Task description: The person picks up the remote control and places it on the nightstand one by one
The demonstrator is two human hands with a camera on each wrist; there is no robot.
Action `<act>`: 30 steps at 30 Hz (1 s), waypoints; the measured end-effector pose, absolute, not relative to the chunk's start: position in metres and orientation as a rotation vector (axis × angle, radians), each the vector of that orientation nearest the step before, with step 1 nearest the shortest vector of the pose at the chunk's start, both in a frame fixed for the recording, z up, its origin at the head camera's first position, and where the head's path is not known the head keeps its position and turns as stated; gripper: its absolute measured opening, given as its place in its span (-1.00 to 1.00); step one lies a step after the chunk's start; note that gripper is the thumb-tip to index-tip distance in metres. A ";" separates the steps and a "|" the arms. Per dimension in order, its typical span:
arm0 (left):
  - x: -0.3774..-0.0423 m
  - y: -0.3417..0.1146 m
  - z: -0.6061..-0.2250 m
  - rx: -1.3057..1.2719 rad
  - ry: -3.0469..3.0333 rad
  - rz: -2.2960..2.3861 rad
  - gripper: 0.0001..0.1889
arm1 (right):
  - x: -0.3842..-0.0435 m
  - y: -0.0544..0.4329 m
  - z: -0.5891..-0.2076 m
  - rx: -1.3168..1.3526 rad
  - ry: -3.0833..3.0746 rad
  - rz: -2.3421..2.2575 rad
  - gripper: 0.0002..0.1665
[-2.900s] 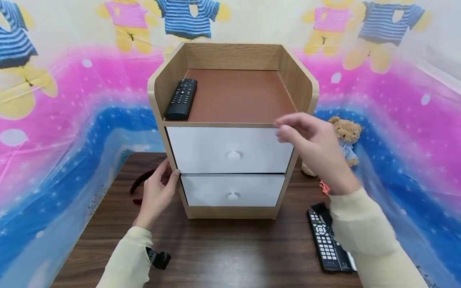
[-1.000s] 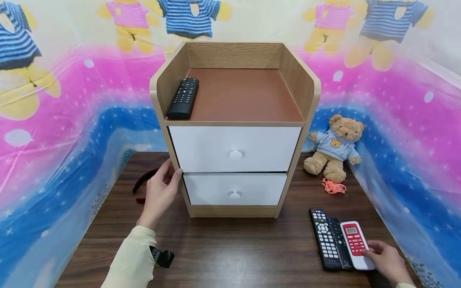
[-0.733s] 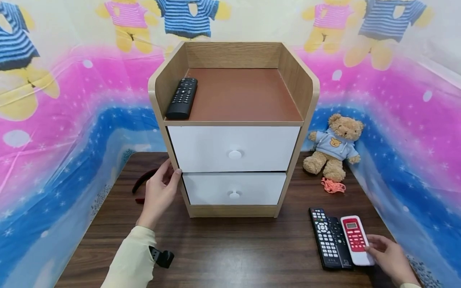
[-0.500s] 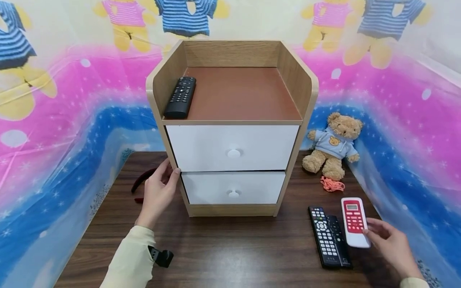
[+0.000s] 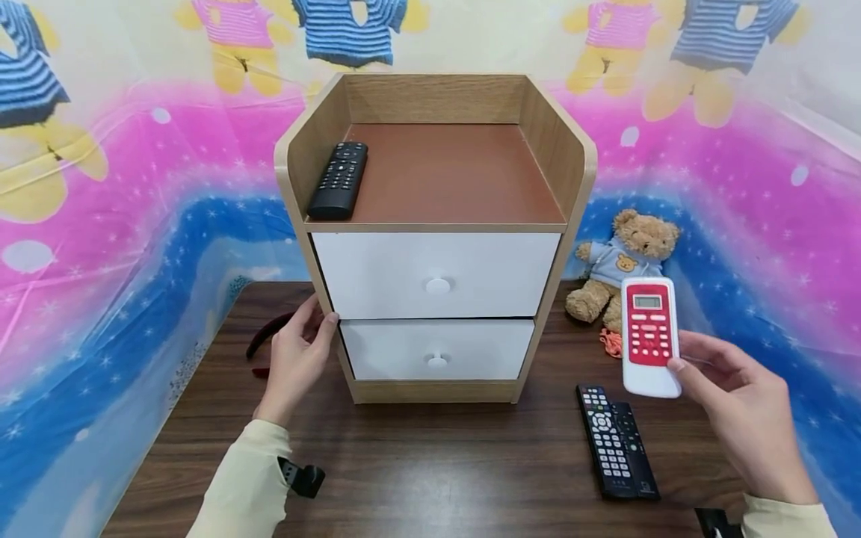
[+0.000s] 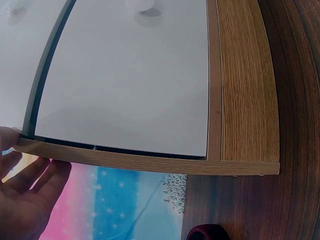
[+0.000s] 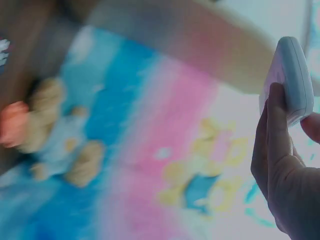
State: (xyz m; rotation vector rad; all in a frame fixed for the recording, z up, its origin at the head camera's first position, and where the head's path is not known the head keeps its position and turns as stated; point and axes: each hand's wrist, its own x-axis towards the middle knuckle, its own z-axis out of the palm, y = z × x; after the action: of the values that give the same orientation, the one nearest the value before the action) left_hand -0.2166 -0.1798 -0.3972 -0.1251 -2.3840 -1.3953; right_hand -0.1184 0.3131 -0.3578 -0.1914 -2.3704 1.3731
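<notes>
My right hand (image 5: 750, 411) holds a white remote control with a red keypad (image 5: 650, 329) up off the table, thumb on its front edge and fingers behind. The right wrist view shows the same remote (image 7: 292, 80) side-on in the hand. My left hand (image 5: 299, 362) pinches the left side panel of a small wooden cabinet (image 5: 436, 392) with two white drawers. In the left wrist view, that hand's fingers (image 6: 52, 182) lie against the panel's outer face. Both drawers, the upper (image 5: 383, 276) and the lower (image 5: 383, 351), are closed. A black remote (image 5: 338, 183) lies on the cabinet's top at the left.
Two black remotes, one with white buttons (image 5: 608, 448) and a plainer one (image 5: 635, 456), lie side by side on the wooden table (image 5: 417, 478). Behind the raised remote sit a teddy bear (image 5: 625, 258) and an orange cord (image 5: 610, 342). A dark red band (image 5: 265, 336) lies left of the cabinet.
The right hand went from over the cabinet's right side to the white and red remote, took hold of it, and raised it toward the teddy bear. The left hand stayed on the side panel.
</notes>
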 end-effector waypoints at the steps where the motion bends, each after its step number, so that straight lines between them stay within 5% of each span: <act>1: -0.217 -0.179 -0.397 -0.124 -2.385 -1.397 -0.47 | -0.117 0.306 -0.348 -0.175 -2.337 1.391 -0.48; 11: -0.214 -0.177 -0.394 -0.106 -2.409 -1.374 -0.47 | -0.124 0.222 -0.245 0.323 -1.976 1.737 -0.55; 19: -0.215 -0.178 -0.393 -0.099 -2.406 -1.371 -0.48 | -0.188 0.156 -0.199 0.305 -2.209 1.802 -0.56; 30: -0.213 -0.176 -0.395 -0.087 -2.417 -1.380 -0.46 | -0.258 0.079 -0.182 0.213 -2.342 2.054 -0.66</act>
State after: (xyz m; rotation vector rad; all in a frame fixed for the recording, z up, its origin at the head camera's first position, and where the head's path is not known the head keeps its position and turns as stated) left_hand -0.2129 -0.1759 -0.3945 -0.0872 -2.4165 -1.3798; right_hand -0.2581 0.0791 -0.1818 0.2128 -2.3422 2.0544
